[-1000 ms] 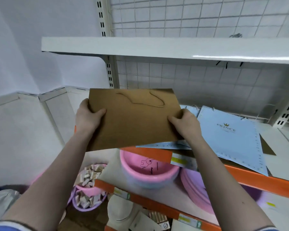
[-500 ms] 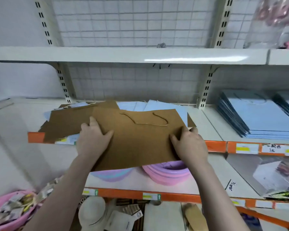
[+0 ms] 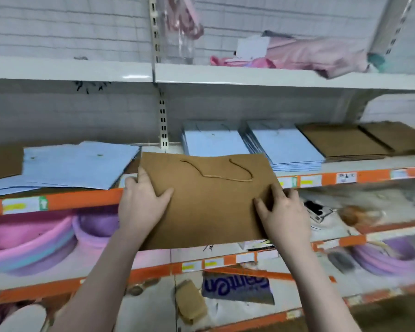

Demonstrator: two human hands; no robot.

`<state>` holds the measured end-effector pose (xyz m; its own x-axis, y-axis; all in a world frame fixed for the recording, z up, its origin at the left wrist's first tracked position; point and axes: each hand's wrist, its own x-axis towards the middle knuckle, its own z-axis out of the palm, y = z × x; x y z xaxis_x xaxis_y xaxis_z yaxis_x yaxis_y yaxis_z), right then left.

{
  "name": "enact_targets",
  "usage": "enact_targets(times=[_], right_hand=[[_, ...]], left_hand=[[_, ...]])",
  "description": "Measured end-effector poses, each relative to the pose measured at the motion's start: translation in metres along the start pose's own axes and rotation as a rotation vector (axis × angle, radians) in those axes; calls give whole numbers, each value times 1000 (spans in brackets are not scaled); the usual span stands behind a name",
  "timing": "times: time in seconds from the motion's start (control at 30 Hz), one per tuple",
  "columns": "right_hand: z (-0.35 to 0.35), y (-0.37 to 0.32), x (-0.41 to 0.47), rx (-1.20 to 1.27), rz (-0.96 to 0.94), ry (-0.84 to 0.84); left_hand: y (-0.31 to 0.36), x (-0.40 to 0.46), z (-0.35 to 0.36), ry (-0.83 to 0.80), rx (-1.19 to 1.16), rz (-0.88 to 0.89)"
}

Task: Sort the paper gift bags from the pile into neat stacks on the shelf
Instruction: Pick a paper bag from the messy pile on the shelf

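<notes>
A flat brown paper gift bag (image 3: 209, 202) with a rope handle is held level in front of the shelf (image 3: 321, 179). My left hand (image 3: 141, 202) grips its left edge, thumb on top. My right hand (image 3: 284, 214) grips its right edge the same way. On the shelf to the left lies the loose pile of light blue bags (image 3: 79, 165) with a brown one under it. To the right stand two neat light blue stacks (image 3: 283, 146) and two brown stacks (image 3: 340, 142).
An upright post (image 3: 163, 125) divides the shelf bays. The shelf above (image 3: 249, 77) holds pink packaged goods and a clear vase. Pink and purple plastic basins (image 3: 34, 238) fill the shelf below; lower shelves carry small boxes and packets.
The view has swung right along the shelf with the brown bag still held in both hands. The sorted blue and brown stacks now lie just beyond the bag.
</notes>
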<state>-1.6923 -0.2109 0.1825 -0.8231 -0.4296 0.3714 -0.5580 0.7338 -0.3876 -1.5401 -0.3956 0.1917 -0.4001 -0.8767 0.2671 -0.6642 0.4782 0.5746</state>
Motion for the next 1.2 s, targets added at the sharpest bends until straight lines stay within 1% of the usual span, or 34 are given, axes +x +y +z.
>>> enact_targets(times=[0.17, 0.43, 0.7, 0.83, 1.0, 1.2], right_hand=[[-33, 108, 27, -17, 99, 34], [-47, 225, 92, -130, 213, 70], [-41, 330, 224, -97, 241, 107], [-45, 376, 284, -78, 260, 82], [-39, 421, 343, -55, 231, 48], [-27, 474, 422, 15, 88, 3]], left_hand=[[101, -25, 64, -61, -32, 49], [219, -21, 161, -139, -16, 116], [339, 34, 266, -141, -89, 161], [394, 58, 310, -163, -102, 155], [446, 80, 351, -167, -91, 134], [493, 93, 402, -83, -65, 44]])
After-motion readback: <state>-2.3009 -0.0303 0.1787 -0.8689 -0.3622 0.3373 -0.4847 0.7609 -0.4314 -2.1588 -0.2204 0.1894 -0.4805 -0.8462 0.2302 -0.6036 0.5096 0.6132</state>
